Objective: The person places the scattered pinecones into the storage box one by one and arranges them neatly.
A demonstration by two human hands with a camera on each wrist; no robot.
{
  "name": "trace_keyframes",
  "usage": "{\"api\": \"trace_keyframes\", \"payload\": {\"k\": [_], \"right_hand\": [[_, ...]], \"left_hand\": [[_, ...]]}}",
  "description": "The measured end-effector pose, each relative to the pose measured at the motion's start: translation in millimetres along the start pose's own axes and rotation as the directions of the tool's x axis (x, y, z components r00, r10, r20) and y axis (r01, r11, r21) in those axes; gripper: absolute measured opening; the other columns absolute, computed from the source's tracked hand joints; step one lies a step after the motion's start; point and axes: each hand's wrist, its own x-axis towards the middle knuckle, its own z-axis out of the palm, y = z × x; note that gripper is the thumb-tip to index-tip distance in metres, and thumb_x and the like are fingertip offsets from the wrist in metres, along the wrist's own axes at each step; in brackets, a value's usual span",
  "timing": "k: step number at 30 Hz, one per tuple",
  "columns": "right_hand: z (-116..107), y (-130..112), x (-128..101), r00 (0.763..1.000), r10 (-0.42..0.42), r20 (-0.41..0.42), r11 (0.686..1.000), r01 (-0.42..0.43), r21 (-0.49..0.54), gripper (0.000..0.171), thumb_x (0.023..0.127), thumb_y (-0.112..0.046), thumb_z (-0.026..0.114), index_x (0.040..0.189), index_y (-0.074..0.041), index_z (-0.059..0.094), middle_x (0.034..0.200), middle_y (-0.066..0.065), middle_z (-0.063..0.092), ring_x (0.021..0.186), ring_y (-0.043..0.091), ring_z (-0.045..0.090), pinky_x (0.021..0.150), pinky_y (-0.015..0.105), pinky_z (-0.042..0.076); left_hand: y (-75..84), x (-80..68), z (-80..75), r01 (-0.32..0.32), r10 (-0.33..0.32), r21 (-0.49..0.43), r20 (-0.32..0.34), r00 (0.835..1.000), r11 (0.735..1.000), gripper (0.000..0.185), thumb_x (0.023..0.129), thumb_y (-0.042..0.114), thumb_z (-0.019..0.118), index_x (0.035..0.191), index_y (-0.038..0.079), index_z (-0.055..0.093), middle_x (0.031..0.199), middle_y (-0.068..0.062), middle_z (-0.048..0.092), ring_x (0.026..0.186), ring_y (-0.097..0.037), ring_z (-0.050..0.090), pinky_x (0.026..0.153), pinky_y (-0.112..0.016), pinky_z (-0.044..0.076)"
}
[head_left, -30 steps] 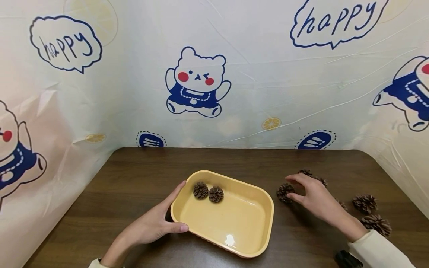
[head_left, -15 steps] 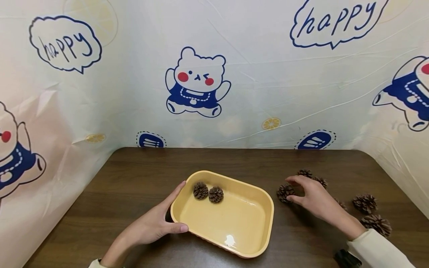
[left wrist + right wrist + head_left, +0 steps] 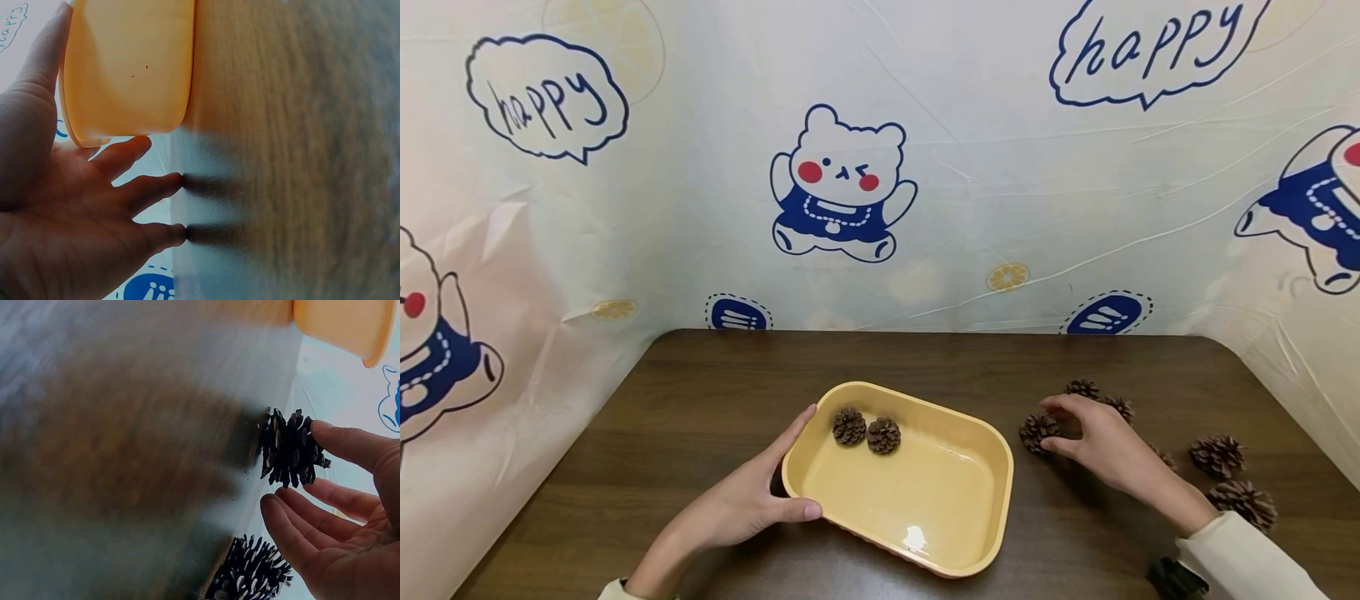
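A yellow rectangular tray [image 3: 917, 508] stands on the table, with two brown pine cones [image 3: 883, 435] in its far left part. My left hand [image 3: 737, 500] rests on the tray's left end, thumb over the near rim and forefinger along the left side. In the left wrist view, the other fingers [image 3: 156, 186] of that hand spread out, tips at the tabletop. To the right of the tray, my right hand [image 3: 1112, 446] pinches a pine cone [image 3: 290, 449] between thumb and fingers, close to the table. In the head view the hand hides part of this cone.
Several more pine cones [image 3: 1216, 456] lie on the dark wooden table [image 3: 760, 367], behind and to the right of my right hand. A small black object [image 3: 1177, 578] sits by the right sleeve. A printed curtain [image 3: 970, 167] surrounds the table at the back and sides.
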Motion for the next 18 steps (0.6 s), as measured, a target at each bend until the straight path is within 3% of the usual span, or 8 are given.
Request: {"api": "trace_keyframes", "payload": {"k": [18], "right_hand": [[0.7,-3.5,2.5,0.999,0.045,0.02,0.999,-0.045,-0.011,0.052,0.083,-0.024,0.09,0.122,0.003,0.07,0.115,0.02,0.076,0.105,0.039,0.072,0.087,0.055,0.058]], "left_hand": [[0.3,-0.3,-0.4,-0.001,0.001,-0.001,0.0,1.0,1.0,0.112,0.088,0.045,0.083,0.169,0.039,0.007,0.176,-0.008,0.02,0.154,-0.036,0.031,0.12,-0.04,0.035]]}}
